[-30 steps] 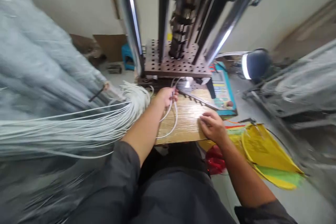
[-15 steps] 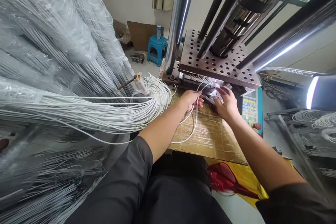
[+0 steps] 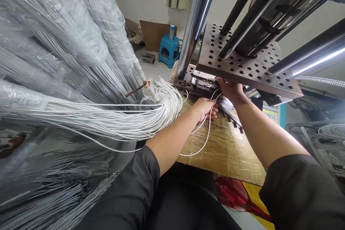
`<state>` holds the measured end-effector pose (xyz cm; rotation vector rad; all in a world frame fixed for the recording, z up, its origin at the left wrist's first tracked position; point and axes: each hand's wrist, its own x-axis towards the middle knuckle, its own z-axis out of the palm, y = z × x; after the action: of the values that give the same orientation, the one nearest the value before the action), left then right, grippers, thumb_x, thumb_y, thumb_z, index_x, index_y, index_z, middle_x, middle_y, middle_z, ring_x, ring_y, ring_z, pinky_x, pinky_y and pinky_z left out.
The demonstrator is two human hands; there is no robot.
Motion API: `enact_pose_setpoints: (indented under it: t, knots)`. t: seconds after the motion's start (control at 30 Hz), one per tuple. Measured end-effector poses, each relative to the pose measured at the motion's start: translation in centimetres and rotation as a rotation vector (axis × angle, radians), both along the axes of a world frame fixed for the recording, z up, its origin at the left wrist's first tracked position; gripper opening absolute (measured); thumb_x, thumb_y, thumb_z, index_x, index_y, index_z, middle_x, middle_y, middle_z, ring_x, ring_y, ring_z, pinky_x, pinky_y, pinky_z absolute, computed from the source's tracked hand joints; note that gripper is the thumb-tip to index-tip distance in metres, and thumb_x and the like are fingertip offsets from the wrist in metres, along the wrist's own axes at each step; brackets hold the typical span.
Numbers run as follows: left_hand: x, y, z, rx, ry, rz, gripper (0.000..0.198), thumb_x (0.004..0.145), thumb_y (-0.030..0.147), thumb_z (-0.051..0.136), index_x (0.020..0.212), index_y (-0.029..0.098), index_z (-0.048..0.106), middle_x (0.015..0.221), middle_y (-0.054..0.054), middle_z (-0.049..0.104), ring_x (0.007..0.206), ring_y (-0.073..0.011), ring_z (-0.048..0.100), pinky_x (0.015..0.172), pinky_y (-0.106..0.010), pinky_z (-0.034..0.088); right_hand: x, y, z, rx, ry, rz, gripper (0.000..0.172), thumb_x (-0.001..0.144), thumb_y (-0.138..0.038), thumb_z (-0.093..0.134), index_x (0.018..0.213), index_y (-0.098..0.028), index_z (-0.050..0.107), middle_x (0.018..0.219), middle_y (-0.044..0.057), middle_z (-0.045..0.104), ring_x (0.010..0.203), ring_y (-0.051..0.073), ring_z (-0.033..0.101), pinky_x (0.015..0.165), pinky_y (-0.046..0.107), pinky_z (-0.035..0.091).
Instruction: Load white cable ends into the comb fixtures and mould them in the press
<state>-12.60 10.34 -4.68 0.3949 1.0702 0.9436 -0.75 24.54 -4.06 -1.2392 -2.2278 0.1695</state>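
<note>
My left hand (image 3: 207, 109) is closed around white cables (image 3: 207, 137), just in front of the press. Their ends run up towards the metal mould (image 3: 206, 83) on the press bed. My right hand (image 3: 231, 89) reaches in under the drilled press plate (image 3: 239, 55), at the right part of the mould. Its fingertips are partly hidden there, so what they touch or hold does not show. Below my right wrist a metal bar with dark prongs (image 3: 234, 118) lies on the table.
A thick bundle of white cables (image 3: 129, 120) curves round a wrapped post (image 3: 151, 91) on the left. Steel columns (image 3: 195, 25) rise from the press. The table (image 3: 223, 151) has a brown covering. Behind stands a blue stool (image 3: 169, 47) with a can (image 3: 171, 32).
My right hand has moved left and deeper under the press plate, uncovering the pronged bar. My left hand keeps its hold on the cables. The view has shifted.
</note>
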Motion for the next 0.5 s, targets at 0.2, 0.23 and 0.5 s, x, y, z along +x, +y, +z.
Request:
enact_pose_setpoints:
  t: [0.2, 0.23, 0.5]
  knots:
    - [0.0, -0.2, 0.1, 0.014, -0.016, 0.009, 0.029, 0.105, 0.025, 0.050, 0.079, 0.013, 0.055, 0.058, 0.000, 0.054, 0.041, -0.0067, 0.042, 0.048, -0.023, 0.045, 0.4, -4.2, -0.1, 0.107, 0.158, 0.032, 0.035, 0.099, -0.038, 0.049, 0.094, -0.017, 0.076, 0.101, 0.011, 0.077, 0.099, 0.025, 0.072, 0.095, 0.039, 0.054]
    - [0.1, -0.2, 0.1, 0.012, -0.020, 0.011, 0.029, 0.105, 0.024, 0.050, 0.078, 0.013, 0.055, 0.057, 0.001, 0.054, 0.040, -0.0064, 0.040, 0.047, -0.022, 0.043, 1.1, -5.5, 0.1, 0.137, 0.192, 0.035, 0.035, 0.099, -0.037, 0.049, 0.094, -0.018, 0.077, 0.102, 0.010, 0.078, 0.098, 0.024, 0.072, 0.093, 0.038, 0.055]
    - [0.0, -0.3, 0.2, 0.019, -0.017, 0.017, 0.033, 0.105, 0.026, 0.048, 0.076, 0.013, 0.055, 0.056, 0.001, 0.051, 0.039, -0.0055, 0.036, 0.045, -0.022, 0.037, 19.5, -20.8, 0.7, 0.265, 0.251, -0.357, 0.023, 0.094, -0.042, 0.059, 0.100, -0.034, 0.080, 0.104, 0.014, 0.076, 0.099, 0.033, 0.073, 0.097, 0.050, 0.057]
